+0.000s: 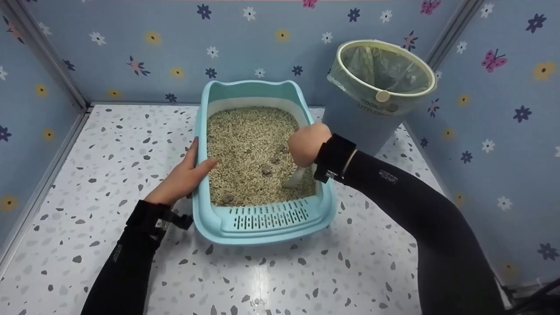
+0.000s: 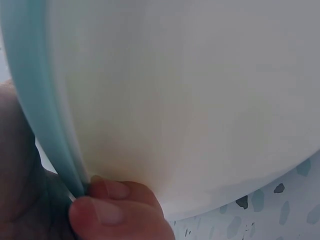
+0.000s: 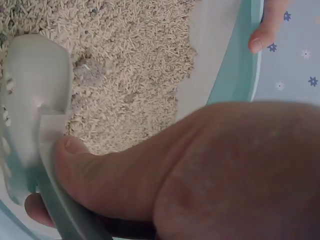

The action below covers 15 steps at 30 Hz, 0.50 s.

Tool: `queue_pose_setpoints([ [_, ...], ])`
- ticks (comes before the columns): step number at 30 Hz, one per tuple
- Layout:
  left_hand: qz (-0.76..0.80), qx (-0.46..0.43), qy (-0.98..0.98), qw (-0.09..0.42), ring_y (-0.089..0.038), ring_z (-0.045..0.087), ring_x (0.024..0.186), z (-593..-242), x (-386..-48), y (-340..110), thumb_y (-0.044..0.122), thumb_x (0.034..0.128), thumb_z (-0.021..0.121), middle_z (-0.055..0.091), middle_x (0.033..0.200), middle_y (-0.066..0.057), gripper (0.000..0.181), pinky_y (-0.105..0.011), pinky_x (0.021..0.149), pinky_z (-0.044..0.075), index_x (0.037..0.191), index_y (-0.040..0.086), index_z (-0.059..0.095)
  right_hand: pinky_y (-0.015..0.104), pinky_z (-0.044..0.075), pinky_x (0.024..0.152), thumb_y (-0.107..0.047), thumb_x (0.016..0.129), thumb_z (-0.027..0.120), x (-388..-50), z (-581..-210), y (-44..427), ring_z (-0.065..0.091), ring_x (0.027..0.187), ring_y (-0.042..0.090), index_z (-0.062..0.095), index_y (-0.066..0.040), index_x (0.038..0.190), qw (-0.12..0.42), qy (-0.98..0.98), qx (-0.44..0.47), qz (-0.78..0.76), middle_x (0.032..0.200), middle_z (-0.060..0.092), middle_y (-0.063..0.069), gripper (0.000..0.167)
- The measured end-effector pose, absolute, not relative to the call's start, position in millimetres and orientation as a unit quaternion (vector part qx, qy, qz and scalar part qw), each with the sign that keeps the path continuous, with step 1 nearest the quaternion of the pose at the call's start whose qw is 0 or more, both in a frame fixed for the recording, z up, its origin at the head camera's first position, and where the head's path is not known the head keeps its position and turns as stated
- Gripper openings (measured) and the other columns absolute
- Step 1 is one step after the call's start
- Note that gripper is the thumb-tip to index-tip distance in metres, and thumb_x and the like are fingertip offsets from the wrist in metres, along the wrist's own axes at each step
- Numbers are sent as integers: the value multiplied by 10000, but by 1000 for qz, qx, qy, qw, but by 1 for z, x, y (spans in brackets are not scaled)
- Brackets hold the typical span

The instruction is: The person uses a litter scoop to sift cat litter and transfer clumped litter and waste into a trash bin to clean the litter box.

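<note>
A blue litter box [image 1: 262, 238] with a slotted front ledge stands on the floor, filled with pale pellet litter [image 1: 245, 140]. Several greyish clumps [image 1: 267, 169] lie on the litter. My left hand [image 1: 183, 175] grips the box's left rim, thumb on top; the left wrist view shows its fingers [image 2: 120, 210] curled beneath the rim against the white outer wall [image 2: 200, 100]. Near the right wall, my right hand [image 1: 309, 143] holds a pale litter scoop [image 1: 294, 178] by its handle. In the right wrist view the scoop's slotted head [image 3: 42, 75] rests on the litter beside a clump [image 3: 89, 72].
Behind the box to the right stands a bin [image 1: 358, 118], its cream ring [image 1: 431, 85] holding a translucent bag [image 1: 363, 65]. Flower-patterned panels [image 1: 175, 48] enclose the back and sides. Speckled flooring [image 1: 210, 280] surrounds the box.
</note>
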<state>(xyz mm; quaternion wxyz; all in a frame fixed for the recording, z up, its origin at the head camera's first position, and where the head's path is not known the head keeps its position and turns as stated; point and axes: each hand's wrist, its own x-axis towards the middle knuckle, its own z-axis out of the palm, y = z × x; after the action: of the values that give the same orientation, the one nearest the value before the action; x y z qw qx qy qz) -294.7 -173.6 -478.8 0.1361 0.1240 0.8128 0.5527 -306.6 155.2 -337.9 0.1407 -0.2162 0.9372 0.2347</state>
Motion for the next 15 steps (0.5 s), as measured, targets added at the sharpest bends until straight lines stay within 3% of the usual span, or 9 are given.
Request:
queue_pose_setpoints([
  [9, 573, 134, 798, 132, -548, 197, 1635, -480, -295, -173, 532, 1150, 562, -78, 1862, -126, 939, -713, 1307, 234, 1747, 478, -161, 443, 450, 564, -251, 1062, 624, -316, -353, 160, 472, 687, 211, 566, -171, 788, 151, 961, -185, 138, 765, 526, 7, 291],
  [15, 569, 132, 801, 129, -569, 270, 1603, -479, -294, -173, 581, 1131, 575, -54, 1861, -139, 948, -731, 1275, 296, 1744, 501, -144, 522, 581, 669, -364, 1112, 581, -320, -370, 155, 567, 744, 243, 557, -169, 812, 174, 973, -133, 76, 860, 578, 43, 359],
])
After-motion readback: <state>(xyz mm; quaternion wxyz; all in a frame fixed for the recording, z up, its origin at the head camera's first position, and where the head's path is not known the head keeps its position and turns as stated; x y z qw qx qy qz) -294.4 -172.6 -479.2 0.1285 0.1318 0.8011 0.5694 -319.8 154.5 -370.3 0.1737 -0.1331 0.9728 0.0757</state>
